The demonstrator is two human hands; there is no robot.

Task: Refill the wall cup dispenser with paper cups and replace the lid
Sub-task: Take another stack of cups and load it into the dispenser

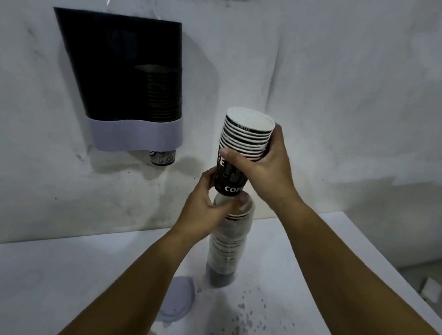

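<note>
A dark tinted cup dispenser (131,81) with a pale band at its base hangs on the wall at upper left; a stack of cups shows inside and one cup (162,158) pokes out below. My right hand (264,168) grips a short stack of black-and-white paper cups (242,148), lifted just above a taller stack (228,244) standing on the table. My left hand (206,206) holds the rim of that taller stack, fingers also touching the base of the lifted cups. The round grey lid (177,300) lies flat on the table, partly behind my left forearm.
The white table (33,284) runs along the stained white wall; its right edge drops to the floor. Dark specks mark the tabletop front right. A small white object (431,288) lies on the floor at right.
</note>
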